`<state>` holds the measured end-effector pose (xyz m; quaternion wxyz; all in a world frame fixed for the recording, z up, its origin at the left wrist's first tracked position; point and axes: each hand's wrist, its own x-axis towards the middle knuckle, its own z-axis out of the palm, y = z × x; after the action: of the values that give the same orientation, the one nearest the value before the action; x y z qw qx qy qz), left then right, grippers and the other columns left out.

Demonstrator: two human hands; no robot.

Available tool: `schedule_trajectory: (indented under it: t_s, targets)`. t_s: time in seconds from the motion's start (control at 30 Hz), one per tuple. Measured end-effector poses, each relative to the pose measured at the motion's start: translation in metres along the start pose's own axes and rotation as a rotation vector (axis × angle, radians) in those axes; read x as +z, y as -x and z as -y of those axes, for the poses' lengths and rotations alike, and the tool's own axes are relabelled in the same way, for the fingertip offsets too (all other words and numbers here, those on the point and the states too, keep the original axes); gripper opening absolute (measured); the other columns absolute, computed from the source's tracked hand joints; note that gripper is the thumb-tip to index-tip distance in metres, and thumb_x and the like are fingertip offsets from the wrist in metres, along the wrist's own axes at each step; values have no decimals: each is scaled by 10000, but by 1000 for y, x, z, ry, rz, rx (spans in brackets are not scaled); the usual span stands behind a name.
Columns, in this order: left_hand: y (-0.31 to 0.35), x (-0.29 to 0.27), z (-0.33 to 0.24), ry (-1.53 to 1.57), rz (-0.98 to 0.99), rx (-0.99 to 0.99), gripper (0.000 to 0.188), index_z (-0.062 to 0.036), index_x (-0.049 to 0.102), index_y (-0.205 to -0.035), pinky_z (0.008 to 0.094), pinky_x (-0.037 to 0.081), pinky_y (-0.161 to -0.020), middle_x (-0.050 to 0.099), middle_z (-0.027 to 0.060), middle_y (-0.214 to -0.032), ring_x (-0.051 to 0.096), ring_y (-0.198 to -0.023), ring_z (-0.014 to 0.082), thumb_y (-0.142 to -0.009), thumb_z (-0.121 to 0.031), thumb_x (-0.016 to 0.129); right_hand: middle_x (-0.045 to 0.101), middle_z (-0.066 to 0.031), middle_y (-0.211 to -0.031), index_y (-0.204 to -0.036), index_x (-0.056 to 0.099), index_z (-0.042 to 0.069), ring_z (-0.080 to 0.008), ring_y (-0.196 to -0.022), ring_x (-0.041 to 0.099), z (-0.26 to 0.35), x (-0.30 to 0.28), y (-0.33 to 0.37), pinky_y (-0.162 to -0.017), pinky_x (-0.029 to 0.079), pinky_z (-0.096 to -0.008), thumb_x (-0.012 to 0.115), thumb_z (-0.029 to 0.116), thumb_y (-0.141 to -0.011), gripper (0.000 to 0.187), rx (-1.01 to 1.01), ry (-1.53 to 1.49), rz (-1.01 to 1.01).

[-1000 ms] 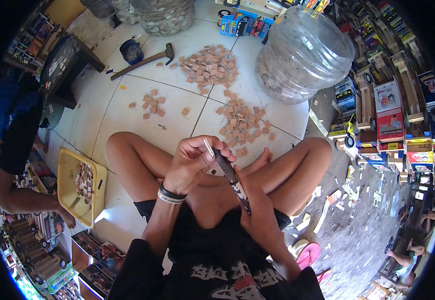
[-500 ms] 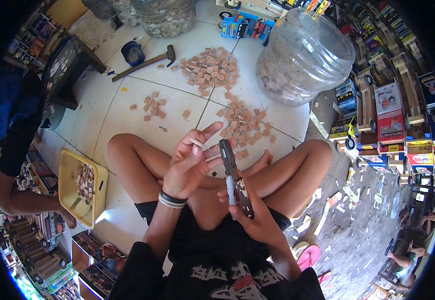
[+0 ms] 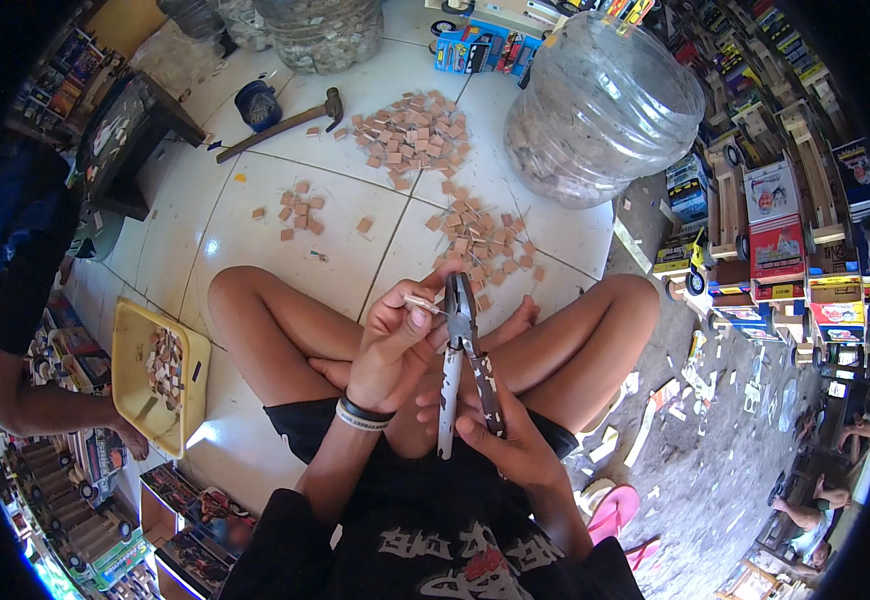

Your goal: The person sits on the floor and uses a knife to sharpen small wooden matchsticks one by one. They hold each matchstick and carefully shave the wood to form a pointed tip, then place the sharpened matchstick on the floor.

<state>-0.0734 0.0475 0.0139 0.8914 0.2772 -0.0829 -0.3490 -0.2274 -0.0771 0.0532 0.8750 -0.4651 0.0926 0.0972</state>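
My left hand point(image 3: 380, 355) pinches a small, thin wooden square point(image 3: 418, 302) with a fine pin or wire pointing toward the tool beside it. In my right hand point(image 3: 513, 437) are worn pliers point(image 3: 461, 322), held upright with their paint-chipped handles spread apart. The pin reaches the side of the plier jaws; whether it is gripped there cannot be made out. Beyond my crossed legs, similar wooden squares lie in a large pile point(image 3: 413, 138), a nearer pile point(image 3: 477, 238) with thin pins among them, and a small group point(image 3: 300, 210) to the left.
A hammer point(image 3: 280, 128) lies beside a blue cup point(image 3: 258, 106). Far right of the piles rests a big clear plastic jar point(image 3: 605, 110). At left, a yellow tub point(image 3: 200, 385) holds wood bits near another person's arm point(image 3: 50, 385). Toy trucks point(image 3: 780, 220) are stacked right.
The plier handles have spread apart, and the tool has turned to show its jaws broadside. My left hand has moved right, bringing the wooden square and its pin up to the pliers.
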Motion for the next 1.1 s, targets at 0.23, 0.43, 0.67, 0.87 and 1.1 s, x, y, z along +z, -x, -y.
schedule_trajectory:
  t_s: [0.23,0.43,0.67,0.87,1.1]
  targets:
    - [0,-5,1,-23,-41,-16,243,-51,641,-1204,413,562,-1048,438,187,-1623,579,-1367,292,-1028,-213,686,590,-235,-1427,-1572,307,-20,-311,-1277,633,0,1,0,-1031,545,-448,571,157,-1093,575,27,70,-40]
    - [0,-1,1,2,-60,-16,235,-47,645,-1191,407,557,-1063,445,185,-1619,571,-1382,289,-1026,-208,690,617,-176,-1337,-1530,360,-20,-252,-1166,648,-2,1,-2,-984,547,-405,593,163,-1086,534,9,54,-65]
    - [1,-2,5,-7,-121,-15,178,-45,632,-1134,396,532,-1113,444,181,-1622,552,-1410,299,-1036,-189,670,642,-70,-1086,-1402,484,8,-158,-960,630,-11,-2,-5,-856,531,-322,621,182,-1077,393,101,84,-102]
    - [6,-24,15,39,-111,-47,158,-47,622,-1134,408,503,-1154,444,176,-1623,535,-1426,298,-1047,-176,652,617,-2,-868,-1235,563,46,-128,-796,610,-47,-9,-16,-685,485,-302,650,155,-1039,241,188,-74,-121]
    - [2,-54,16,-35,-165,-21,117,-42,626,-1140,461,440,-1218,489,185,-1581,505,-1452,330,-1051,-118,632,652,-112,-889,-1294,504,13,-198,-755,617,-60,-13,-29,-699,498,-398,625,88,-1005,322,26,897,-418]
